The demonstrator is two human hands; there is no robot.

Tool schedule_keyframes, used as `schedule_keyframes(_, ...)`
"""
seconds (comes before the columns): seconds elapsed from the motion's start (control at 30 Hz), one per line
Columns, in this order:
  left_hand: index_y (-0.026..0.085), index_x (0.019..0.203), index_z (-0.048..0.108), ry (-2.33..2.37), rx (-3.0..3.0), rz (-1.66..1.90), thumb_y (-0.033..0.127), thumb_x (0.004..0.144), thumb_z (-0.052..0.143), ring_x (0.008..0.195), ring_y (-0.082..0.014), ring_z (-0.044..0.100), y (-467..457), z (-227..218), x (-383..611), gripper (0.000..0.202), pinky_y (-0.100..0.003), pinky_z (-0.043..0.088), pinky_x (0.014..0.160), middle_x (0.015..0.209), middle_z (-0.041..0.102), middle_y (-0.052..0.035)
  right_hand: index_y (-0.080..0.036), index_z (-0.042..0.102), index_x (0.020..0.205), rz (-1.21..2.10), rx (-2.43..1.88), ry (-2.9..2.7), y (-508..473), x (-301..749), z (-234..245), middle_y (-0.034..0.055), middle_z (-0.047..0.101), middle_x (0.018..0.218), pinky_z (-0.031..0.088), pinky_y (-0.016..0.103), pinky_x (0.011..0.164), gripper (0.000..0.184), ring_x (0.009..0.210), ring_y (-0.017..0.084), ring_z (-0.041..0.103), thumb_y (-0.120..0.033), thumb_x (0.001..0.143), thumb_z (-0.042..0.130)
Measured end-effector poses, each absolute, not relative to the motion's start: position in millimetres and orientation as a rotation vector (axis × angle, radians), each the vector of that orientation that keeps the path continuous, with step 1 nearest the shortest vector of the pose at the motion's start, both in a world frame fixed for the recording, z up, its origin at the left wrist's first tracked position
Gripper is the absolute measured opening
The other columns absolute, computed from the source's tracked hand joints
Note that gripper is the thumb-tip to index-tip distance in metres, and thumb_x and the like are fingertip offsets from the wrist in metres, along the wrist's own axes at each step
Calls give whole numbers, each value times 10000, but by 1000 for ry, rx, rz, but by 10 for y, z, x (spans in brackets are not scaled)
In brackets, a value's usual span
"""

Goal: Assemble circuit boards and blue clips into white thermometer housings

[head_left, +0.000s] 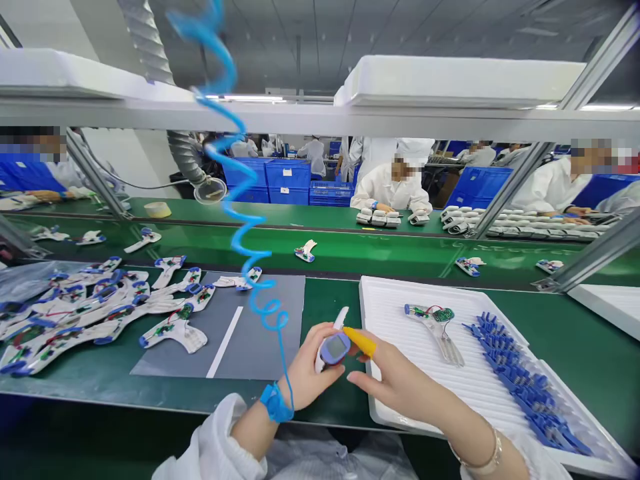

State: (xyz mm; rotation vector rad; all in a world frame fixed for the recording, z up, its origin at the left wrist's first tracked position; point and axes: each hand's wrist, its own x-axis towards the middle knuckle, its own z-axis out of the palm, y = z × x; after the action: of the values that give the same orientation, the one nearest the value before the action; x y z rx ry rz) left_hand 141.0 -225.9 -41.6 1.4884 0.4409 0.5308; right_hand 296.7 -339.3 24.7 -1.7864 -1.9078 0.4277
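Note:
My left hand is wrapped around a white handheld device housing with a blue-violet end and a small grey window facing up. Beside it, my right hand has its thumb and fingers apart. A yellow finger cot covers its index finger, whose tip reaches the edge of the housing; whether it touches cannot be made out. A blue wrist strap with a coiled cord is on my left wrist. An opened half-housing with a green circuit board lies on the white tray to the right.
Many blue plastic parts line the tray's right side. At left, white half-housings are piled beside and partly on a grey mat. Beyond runs a green conveyor with scattered housings. The coiled cord hangs across the view. Co-workers sit opposite.

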Motion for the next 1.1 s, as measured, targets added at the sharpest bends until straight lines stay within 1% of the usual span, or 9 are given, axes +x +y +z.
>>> schedule_keyframes(0.1, 208, 1145, 535, 365, 1605, 493, 134, 644, 672, 1324, -277, 247, -2318, -300, 1423, 525, -424, 151, 1118, 1406, 284, -92, -165, 530, 1119, 351, -1827, -1968, -3476, 2940, 308, 121, 551, 1110, 498, 392, 829, 279, 940, 216, 577, -194, 843, 501)
schedule_keyframes(0.2, 190, 1214, 481, 290, 1645, 411, 179, 673, 663, 1343, -288, 194, -2318, -282, 1427, 571, -447, 165, 1107, 1422, 232, -122, -167, 501, 1175, 321, -1813, -2043, -3549, 2938, 323, 135, 524, 1185, 482, 409, 862, 375, 1023, 240, 539, -183, 804, 552)
schedule_keyframes(0.27, 192, 1201, 494, 184, 1640, 308, 298, 641, 723, 1287, -287, 311, -2302, -306, 1426, 614, -431, 267, 1063, 1351, 361, -120, -205, 501, 1185, 358, -1718, -2122, -3595, 2944, 327, 104, 553, 1177, 485, 388, 854, 383, 1032, 228, 531, -141, 808, 524)
schedule_keyframes(0.37, 173, 1121, 551, -7, 1572, 113, 657, 561, 661, 890, -234, 617, -2308, -364, 1440, 748, -363, 502, 772, 983, 626, -77, -246, 545, 1136, 334, -1510, -2229, -3649, 2965, 322, 53, 622, 1106, 453, 372, 903, 364, 1145, 232, 454, -89, 812, 494)
schedule_keyframes(0.47, 157, 1133, 514, -40, 1522, 126, 788, 580, 508, 751, -199, 640, -2358, -383, 1464, 839, -325, 513, 668, 866, 643, -69, -257, 503, 1197, 258, -1470, -2193, -3707, 2987, 289, 47, 582, 1210, 391, 396, 984, 425, 1278, 241, 316, -75, 814, 485)
schedule_keyframes(0.57, 185, 1146, 492, 36, 1564, 312, 610, 628, 654, 1093, -256, 524, -2403, -320, 1467, 689, -388, 421, 915, 1214, 503, -130, -241, 400, 1282, 260, -1554, -1860, -3773, 2966, 212, 94, 457, 1320, 363, 428, 1006, 489, 1263, 251, 343, -112, 818, 487)
schedule_keyframes(0.63, 186, 1118, 518, 95, 1645, 431, 422, 641, 725, 1248, -282, 374, -2425, -263, 1455, 571, -408, 324, 1013, 1349, 360, -142, -251, 477, 1177, 357, -1536, -1572, -3798, 2914, 140, 89, 508, 1198, 448, 369, 899, 353, 1106, 224, 486, -170, 835, 505)
schedule_keyframes(0.73, 174, 1125, 526, 144, 1870, 571, 254, 619, 736, 1239, -289, 393, -2454, -221, 1436, 554, -397, 377, 973, 1375, 311, -167, -235, 571, 863, 566, -1473, -1269, -3792, 2810, 30, 26, 540, 883, 481, 264, 676, 36, 783, 148, 548, -236, 841, 543)
schedule_keyframes(1.1, 188, 1100, 540, 174, 2101, 538, 241, 604, 703, 1132, -283, 510, -2504, -282, 1444, 525, -375, 455, 902, 1374, 353, -157, -185, 587, 724, 918, -1374, -994, -3784, 2797, -96, 6, 534, 742, 457, 269, 680, 127, 718, 141, 529, -295, 780, 618)
